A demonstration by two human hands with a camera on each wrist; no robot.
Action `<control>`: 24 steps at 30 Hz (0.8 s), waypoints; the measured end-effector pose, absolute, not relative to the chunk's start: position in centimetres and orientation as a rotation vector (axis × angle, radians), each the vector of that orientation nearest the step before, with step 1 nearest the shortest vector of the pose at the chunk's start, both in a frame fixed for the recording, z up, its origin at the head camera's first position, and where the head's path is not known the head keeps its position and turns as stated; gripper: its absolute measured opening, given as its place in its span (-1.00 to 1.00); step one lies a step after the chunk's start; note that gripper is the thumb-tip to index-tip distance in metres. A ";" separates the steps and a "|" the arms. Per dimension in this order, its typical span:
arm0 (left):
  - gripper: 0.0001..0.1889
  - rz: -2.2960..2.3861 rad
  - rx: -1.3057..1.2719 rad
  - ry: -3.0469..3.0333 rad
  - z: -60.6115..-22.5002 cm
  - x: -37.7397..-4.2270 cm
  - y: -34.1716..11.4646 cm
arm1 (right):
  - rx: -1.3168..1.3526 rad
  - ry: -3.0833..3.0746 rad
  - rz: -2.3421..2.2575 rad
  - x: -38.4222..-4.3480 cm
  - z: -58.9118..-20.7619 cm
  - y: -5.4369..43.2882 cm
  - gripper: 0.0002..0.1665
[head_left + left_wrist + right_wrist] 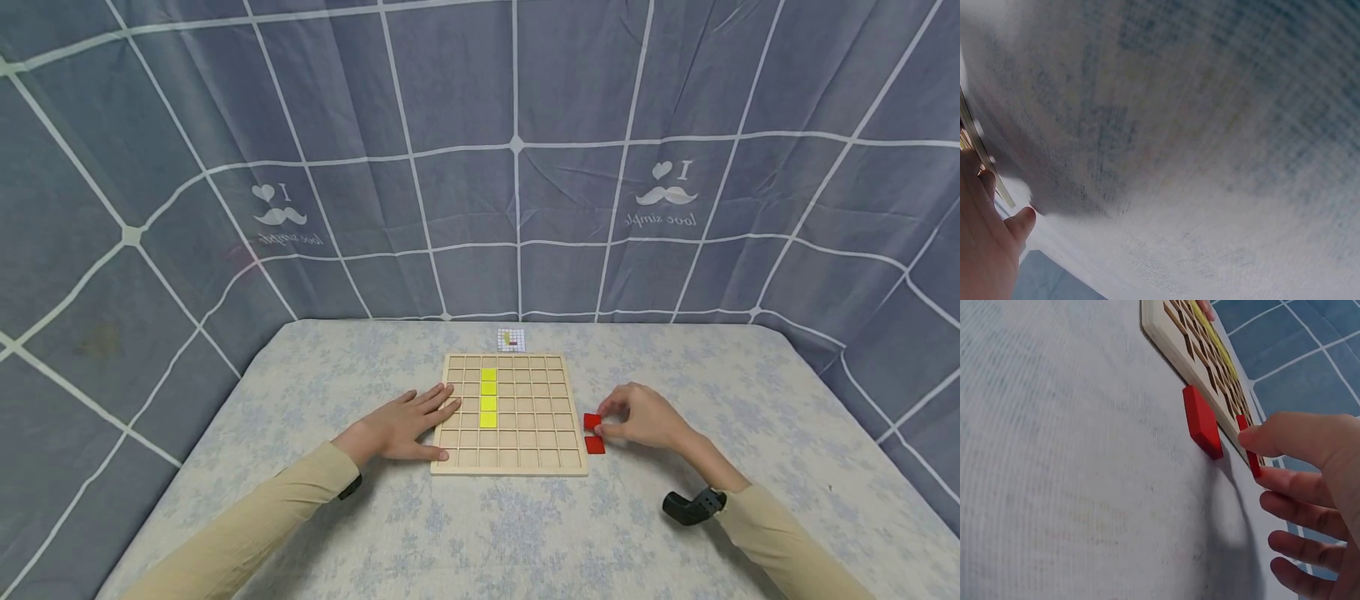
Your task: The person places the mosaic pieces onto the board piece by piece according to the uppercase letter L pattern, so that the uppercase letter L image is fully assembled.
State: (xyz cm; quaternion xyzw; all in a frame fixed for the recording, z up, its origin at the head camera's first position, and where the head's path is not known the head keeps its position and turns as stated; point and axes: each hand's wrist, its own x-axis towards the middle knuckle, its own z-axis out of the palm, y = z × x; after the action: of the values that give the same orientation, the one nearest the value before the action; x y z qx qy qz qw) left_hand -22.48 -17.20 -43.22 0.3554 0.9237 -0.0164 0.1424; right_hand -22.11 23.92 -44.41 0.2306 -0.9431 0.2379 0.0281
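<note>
A square wooden grid board [528, 437] lies on the table, with a column of several yellow square tiles [488, 403] in its cells. My left hand [408, 425] rests with spread fingers on the board's left edge. Just off the right edge, my right hand [637, 417] pinches a red square tile [591, 422] between thumb and fingers; the right wrist view shows this red tile [1249, 447] tipped on edge. A second red tile [1202, 423] lies flat on the cloth beside it, nearer the person.
Behind the board lies a small printed card [512, 340] showing a grid with a coloured pattern. A pale patterned cloth [495, 533] covers the table. Blue-grey curtains [465, 200] with white lines hang at the back and sides.
</note>
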 end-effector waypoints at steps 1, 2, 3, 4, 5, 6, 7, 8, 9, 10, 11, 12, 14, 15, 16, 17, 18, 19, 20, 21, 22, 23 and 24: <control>-0.09 -0.053 1.025 2.664 -43.2 -22.5 -17.2 | 0.706 -2.899 0.736 -22.1 -44.4 23.8 -0.81; -0.09 -0.053 1.026 2.664 -43.3 -22.5 -17.2 | 0.700 -2.887 0.737 -22.1 -44.3 23.6 -0.80; -0.09 -0.053 1.027 2.663 -43.3 -22.5 -17.2 | 0.703 -2.870 0.749 -22.1 -44.3 23.4 -0.79; -0.09 -0.054 1.028 2.662 -43.3 -22.5 -17.2 | 0.713 -2.853 0.757 -22.1 -44.3 23.3 -0.78; -0.09 -0.060 1.028 2.661 -43.3 -22.5 -17.2 | 0.722 -2.835 0.762 -22.1 -44.3 23.1 -0.77; -0.09 -0.058 1.028 2.662 -43.3 -22.5 -17.2 | 0.730 -2.820 0.777 -22.2 -44.3 22.8 -0.77; -0.09 -0.058 1.028 2.662 -43.3 -22.5 -17.2 | 0.734 -2.809 0.785 -22.2 -44.3 22.6 -0.76; -0.09 -0.053 1.029 2.663 -43.3 -22.5 -17.2 | 0.738 -2.800 0.792 -22.3 -44.3 22.4 -0.77; -0.09 -0.058 1.027 2.663 -43.3 -22.5 -17.2 | 0.745 -2.791 0.798 -22.4 -44.3 22.1 -0.77; -0.09 -0.060 1.027 2.664 -43.2 -22.5 -17.2 | 0.751 -2.785 0.795 -22.5 -44.4 21.8 -0.77; -0.09 -0.060 1.028 2.665 -43.2 -22.5 -17.1 | 0.756 -2.779 0.794 -22.6 -44.4 21.5 -0.77; -0.10 -0.061 1.026 2.665 -43.2 -22.5 -17.1 | 0.760 -2.776 0.799 -22.6 -44.4 21.2 -0.77; -0.10 -0.063 1.026 2.667 -43.2 -22.5 -17.1 | 0.776 -2.767 0.799 -22.8 -44.4 20.5 -0.77; -0.10 -0.063 1.025 2.665 -43.2 -22.5 -17.1 | 0.787 -2.764 0.803 -22.8 -44.4 20.2 -0.76; -0.10 -0.058 1.026 2.664 -43.2 -22.5 -17.1 | 0.794 -2.763 0.806 -22.9 -44.4 19.9 -0.76; -0.10 -0.056 1.022 2.662 -43.2 -22.5 -17.1 | 0.800 -2.765 0.814 -22.9 -44.4 19.6 -0.75; -0.09 -0.056 1.019 2.659 -43.2 -22.5 -17.1 | 0.808 -2.765 0.826 -23.0 -44.4 19.3 -0.75; -0.09 -0.053 1.017 2.658 -43.2 -22.5 -17.1 | 0.816 -2.767 0.837 -23.0 -44.5 19.0 -0.75; -0.09 -0.055 1.014 2.656 -43.2 -22.5 -17.1 | 0.821 -2.770 0.848 -23.1 -44.5 18.7 -0.74; -0.09 -0.052 1.011 2.656 -43.2 -22.5 -17.1 | 0.824 -2.772 0.859 -23.1 -44.5 18.4 -0.74; -0.09 -0.051 1.008 2.656 -43.2 -22.5 -17.1 | 0.825 -2.771 0.874 -23.2 -44.5 18.1 -0.74; -0.09 -0.051 1.006 2.657 -43.2 -22.5 -17.1 | 0.826 -2.771 0.886 -23.3 -44.4 17.7 -0.74; -0.09 -0.050 1.006 2.658 -43.2 -22.5 -17.1 | 0.831 -2.768 0.897 -23.3 -44.4 17.4 -0.74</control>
State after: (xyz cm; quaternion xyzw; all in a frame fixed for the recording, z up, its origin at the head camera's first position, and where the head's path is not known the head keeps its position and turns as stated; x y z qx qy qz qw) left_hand -22.51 -17.11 -43.19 0.3499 0.9247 -0.0175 0.1492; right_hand -23.34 17.38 -44.38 0.2743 -0.9131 0.2959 0.0579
